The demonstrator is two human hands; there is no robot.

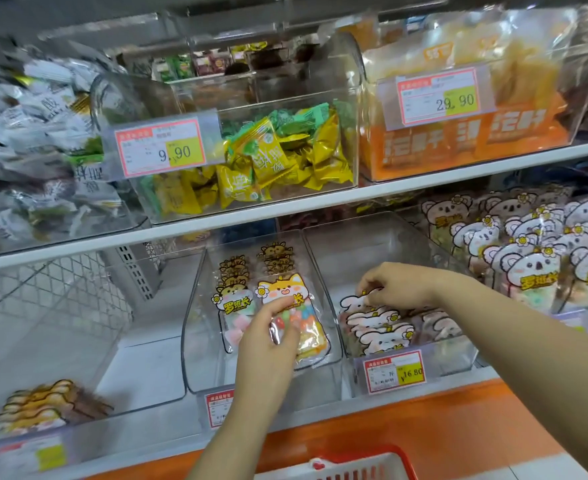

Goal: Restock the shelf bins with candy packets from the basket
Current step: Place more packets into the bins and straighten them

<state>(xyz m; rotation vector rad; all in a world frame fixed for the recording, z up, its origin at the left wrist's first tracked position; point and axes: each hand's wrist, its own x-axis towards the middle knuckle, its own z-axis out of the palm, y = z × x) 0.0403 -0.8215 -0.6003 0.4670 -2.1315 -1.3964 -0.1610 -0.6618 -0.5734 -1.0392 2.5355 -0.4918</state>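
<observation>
Candy packet [283,289] with a cat face stands in the middle bin [195,341], its lower half gripped by the left hand [268,344]. It looks light, with slippery film over loose sweets, so the flat top seems the firmer hold. At its 3 o'clock the right hand [396,285] pinches pink bear packets [372,327]. The basket [355,465] is at 6 o'clock.

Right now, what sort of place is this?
Most likely a shop's snack aisle: clear bins of candy packets, price tags on them, and a red basket below.
</observation>
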